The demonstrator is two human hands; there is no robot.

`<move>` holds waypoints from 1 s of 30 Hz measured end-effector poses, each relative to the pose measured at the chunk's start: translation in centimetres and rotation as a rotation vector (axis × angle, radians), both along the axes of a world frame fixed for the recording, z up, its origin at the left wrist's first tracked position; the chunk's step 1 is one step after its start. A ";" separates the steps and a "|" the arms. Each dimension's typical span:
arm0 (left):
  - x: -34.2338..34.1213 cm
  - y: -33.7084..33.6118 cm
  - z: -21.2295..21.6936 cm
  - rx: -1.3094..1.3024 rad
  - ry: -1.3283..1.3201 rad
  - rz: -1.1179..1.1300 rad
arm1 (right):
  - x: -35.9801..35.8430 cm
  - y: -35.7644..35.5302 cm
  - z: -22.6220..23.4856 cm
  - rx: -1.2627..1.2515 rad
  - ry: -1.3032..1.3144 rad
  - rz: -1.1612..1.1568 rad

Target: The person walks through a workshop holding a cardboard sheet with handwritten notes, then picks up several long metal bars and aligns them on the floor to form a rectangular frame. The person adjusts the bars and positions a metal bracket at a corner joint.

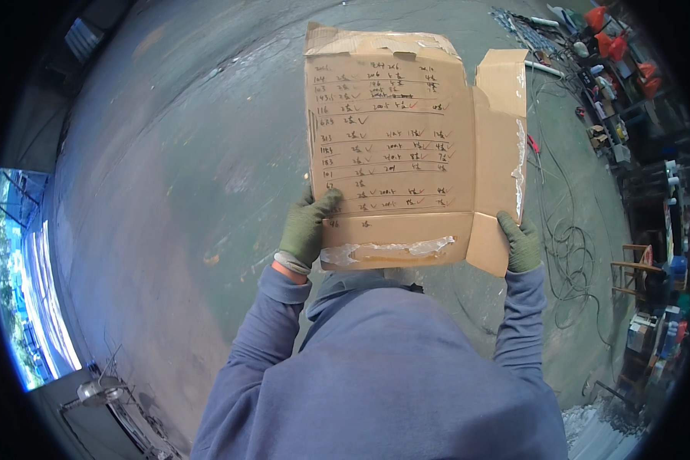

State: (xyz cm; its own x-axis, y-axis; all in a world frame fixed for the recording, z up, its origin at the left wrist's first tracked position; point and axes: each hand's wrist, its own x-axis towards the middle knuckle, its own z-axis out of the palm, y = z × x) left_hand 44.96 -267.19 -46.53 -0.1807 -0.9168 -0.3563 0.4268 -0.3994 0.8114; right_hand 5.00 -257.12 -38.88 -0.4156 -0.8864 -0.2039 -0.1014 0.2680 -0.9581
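A flattened cardboard box (406, 172) is held up in front of me, its brown face covered in rows of dark handwriting with red tick marks. Torn strips of whitish tape run along its lower edge and its right flap. My left hand (305, 226), in a green glove, grips the lower left edge with the thumb on the written face. On the right, my right hand (520, 242), gloved in green too, pinches the lower corner of the side flap. The fingers of both hands behind the board are hidden.
Grey concrete floor (184, 176) spreads around me. Loose dark cable (571, 268) lies coiled on the right. Beyond it stand a wooden chair (638, 267) and cluttered shelves with red bags (615, 46). A bright opening (34, 276) is at the far left.
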 end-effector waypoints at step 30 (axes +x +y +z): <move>-0.7 1.0 0.1 -0.042 -0.038 -0.023 | -0.3 0.8 -0.3 -0.037 -0.080 -0.005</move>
